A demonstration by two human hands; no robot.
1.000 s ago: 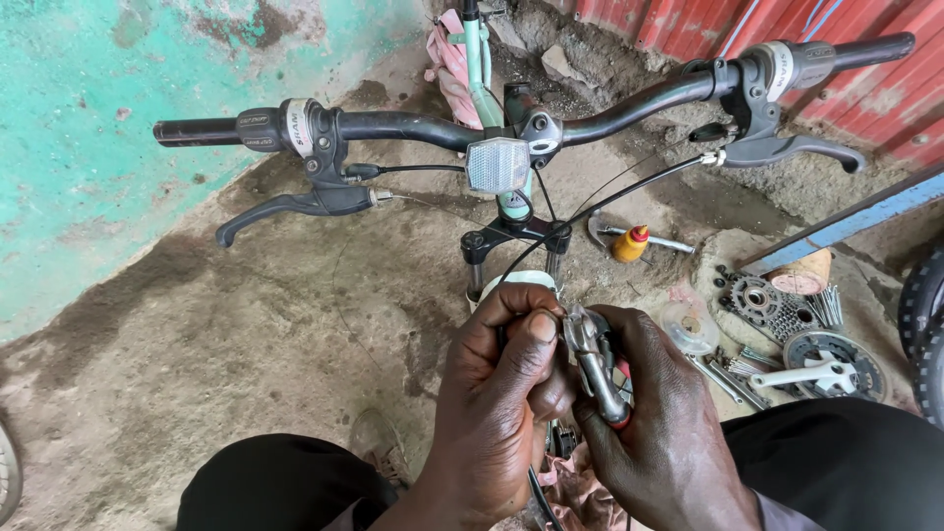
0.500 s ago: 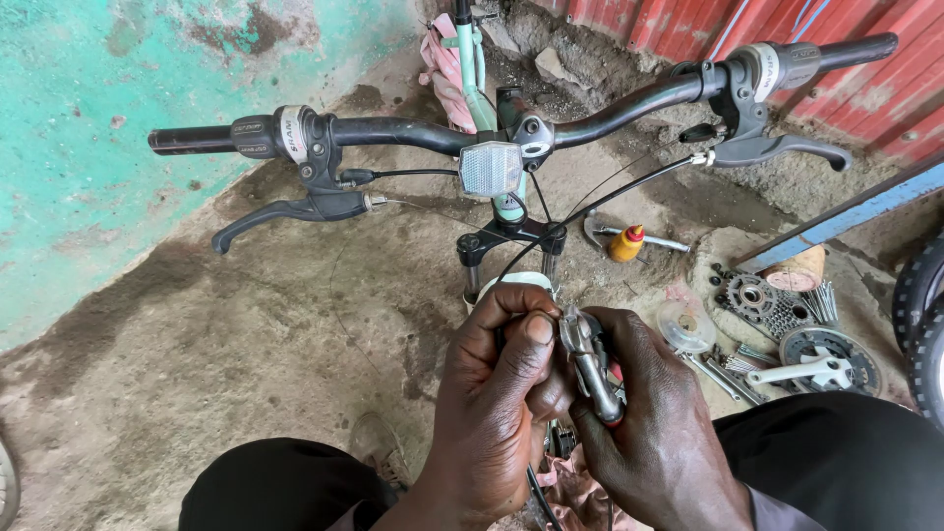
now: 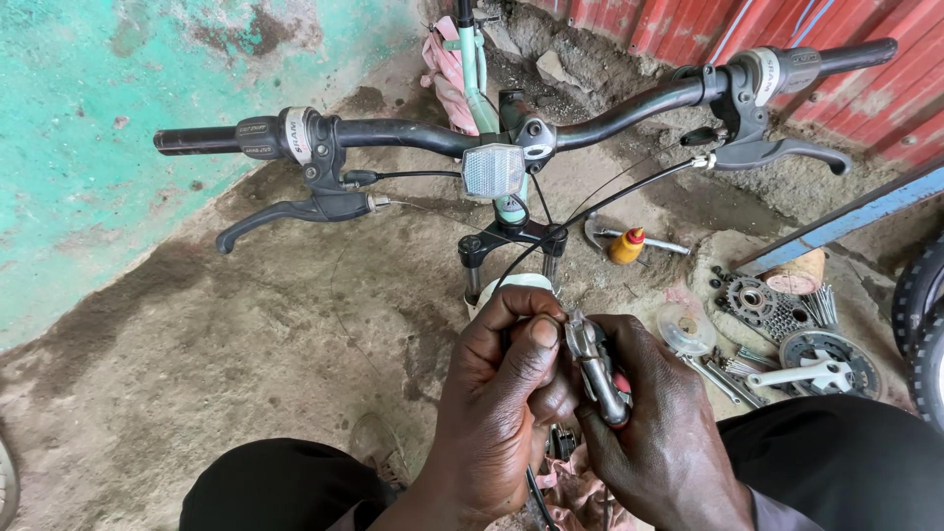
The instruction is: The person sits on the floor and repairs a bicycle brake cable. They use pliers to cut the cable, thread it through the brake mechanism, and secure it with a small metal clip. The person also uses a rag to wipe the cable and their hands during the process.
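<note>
i'm looking down over both hands, held close together below the handlebar [image 3: 590, 108]. my right hand [image 3: 659, 433] is wrapped around a pair of pliers [image 3: 595, 369], fingers pressed together on the handles, a bit of red grip showing at the palm; the steel head points up and away from me. my left hand [image 3: 501, 393] is curled in right against it, thumb and fingers pinched at the plier tip, where a thin black cable [image 3: 600, 202] comes down from the right brake lever [image 3: 777, 152]. i can't tell exactly what sits between those fingertips; they hide it.

so the pliers are low in the middle of the view, just in front of my knees, touching both hands, above a pinkish rag [image 3: 570, 492].

the handlebar runs across the top, with a left brake lever [image 3: 295, 208] and a white reflector [image 3: 494, 170] at the stem. the fork crown [image 3: 511, 241] shows under it.

on the dirt floor [image 3: 226, 344] to the right lie a small yellow bottle with a red cap [image 3: 626, 246], a sprocket cluster [image 3: 762, 300], a crank with chainring [image 3: 821, 369] and some loose spokes. a teal wall [image 3: 88, 88] stands at left, red sheet metal [image 3: 885, 98] at right.
</note>
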